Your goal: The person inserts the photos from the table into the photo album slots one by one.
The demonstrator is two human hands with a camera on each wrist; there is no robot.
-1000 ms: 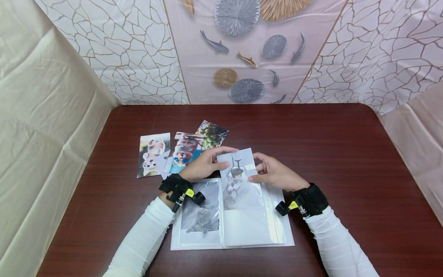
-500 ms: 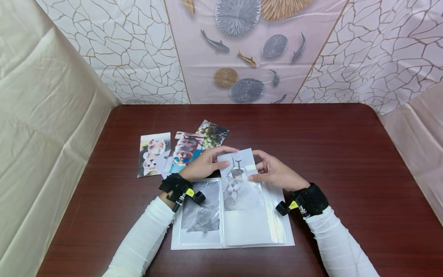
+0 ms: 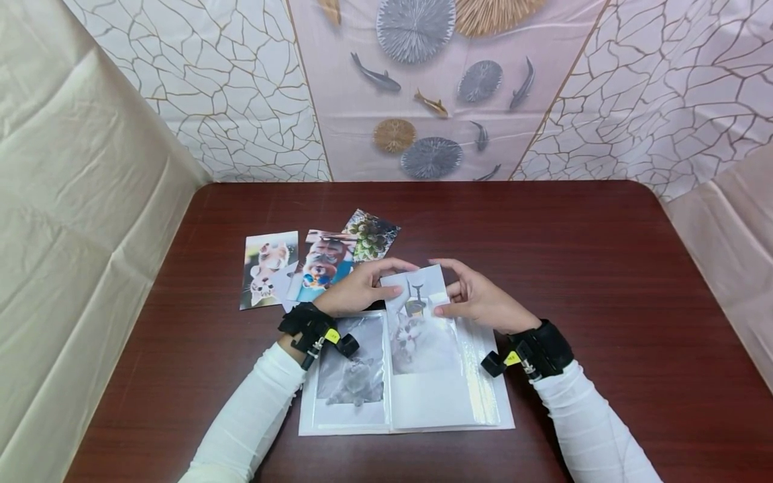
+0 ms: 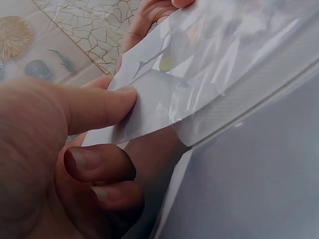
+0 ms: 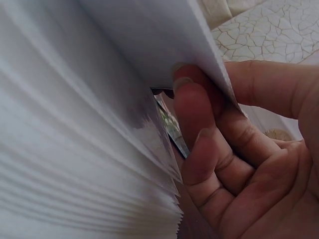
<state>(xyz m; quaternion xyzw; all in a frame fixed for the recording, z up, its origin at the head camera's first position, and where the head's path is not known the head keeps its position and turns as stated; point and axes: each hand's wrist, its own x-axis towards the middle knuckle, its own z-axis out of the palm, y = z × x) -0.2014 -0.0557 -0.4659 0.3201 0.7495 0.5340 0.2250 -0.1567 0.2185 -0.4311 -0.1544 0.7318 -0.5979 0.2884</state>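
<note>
A photo [image 3: 417,288] showing a wine glass sits partly inside the clear sleeve on the right page of an open photo album [image 3: 429,402]; its top sticks out. My left hand [image 3: 365,288] pinches the photo's upper left edge, thumb in front, as the left wrist view shows with the thumb [image 4: 104,107] on the paper. At the sleeve's top right, my right hand [image 3: 483,302] grips the album page [image 5: 149,40], thumb on one side and curled fingers behind it. The left page holds a greyish picture [image 3: 353,362] behind plastic.
Several loose photos lie beyond the left hand: a pink-and-white plush one [image 3: 266,272], a blue one [image 3: 326,261] and a green plant one [image 3: 371,235]. The dark wooden table [image 3: 574,248] meets a patterned cloth backdrop [image 3: 241,87]. More album pages [image 5: 99,199] fan out beneath.
The photo has slid slightly down into the sleeve, so less of it sticks out. The left fingers have lowered a little with it; the right index fingertip has shifted left along the top.
</note>
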